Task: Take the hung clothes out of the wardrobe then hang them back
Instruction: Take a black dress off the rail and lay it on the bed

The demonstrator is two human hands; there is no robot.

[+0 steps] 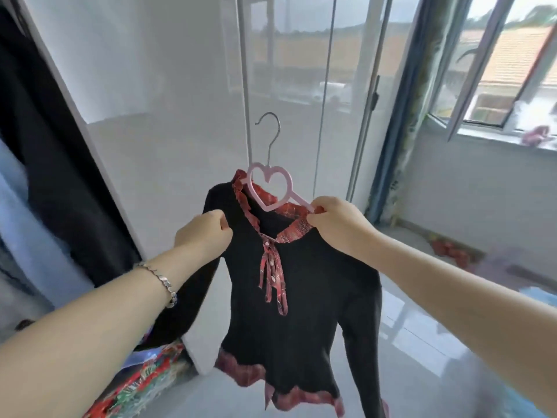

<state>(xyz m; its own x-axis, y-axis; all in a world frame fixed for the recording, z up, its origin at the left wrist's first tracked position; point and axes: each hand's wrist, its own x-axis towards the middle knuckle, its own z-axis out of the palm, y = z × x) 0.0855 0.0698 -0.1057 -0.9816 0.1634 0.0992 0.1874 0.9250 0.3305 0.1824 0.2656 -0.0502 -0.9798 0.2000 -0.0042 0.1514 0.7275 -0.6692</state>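
A black long-sleeved top (pixel 289 312) with a red plaid collar, red bow tie and plaid hem hangs in the air in front of me. It sits on a pink hanger (pixel 269 188) with a heart-shaped middle and a metal hook that points up, free of any rail. My left hand (pixel 205 233) grips the top's left shoulder. At the right shoulder my right hand (pixel 337 221) pinches the collar together with the hanger's arm. The hanger's left arm is hidden under the fabric.
The open wardrobe (pixel 54 164) at the left holds dark and pale blue hanging clothes. Its glossy white door (pixel 168 116) stands right behind the top. An open window (pixel 494 86) is at the right, and patterned fabric (pixel 144 381) lies at the lower left.
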